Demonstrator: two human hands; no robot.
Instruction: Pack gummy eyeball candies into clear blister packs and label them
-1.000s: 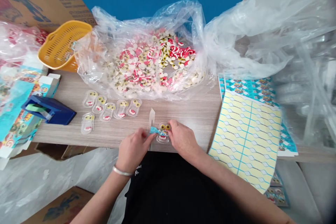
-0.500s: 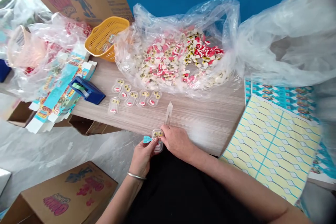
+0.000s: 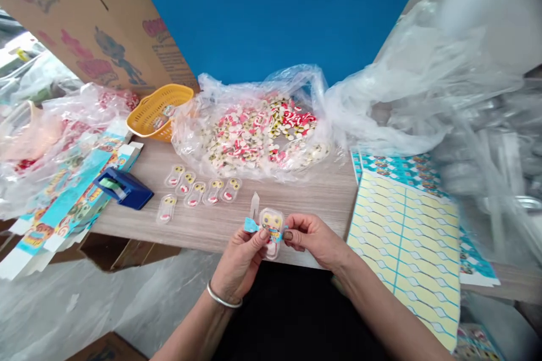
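Note:
My left hand (image 3: pixel 240 262), with a bangle at the wrist, grips a small clear plastic pack (image 3: pixel 271 218) between thumb and fingers. Yellow eye-shaped pieces show in its upper part and a red-and-white piece below. A blue printed label (image 3: pixel 250 225) crosses the pack's narrow middle, one end sticking out on the left. At the right side, my right hand (image 3: pixel 315 240) pinches the label's other end. Behind the pack, a pale pointed strip (image 3: pixel 254 204) lies on the table, partly hidden. Several similar packs (image 3: pixel 195 194) lie to the left.
A clear bag (image 3: pixel 254 135) of loose pieces lies at the back, beside a yellow basket (image 3: pixel 146 115). A blue tape dispenser (image 3: pixel 127 190) and flattened printed boxes (image 3: pixel 70 197) are at left. Yellow label sheets (image 3: pixel 381 237) lie at right, below crumpled plastic (image 3: pixel 381 96). The table (image 3: pixel 127 223) ends near my body.
My right hand has moved from the pack's top to its right side, and the label now spans the pack's middle. The camera view has shifted, with both hands now farther right.

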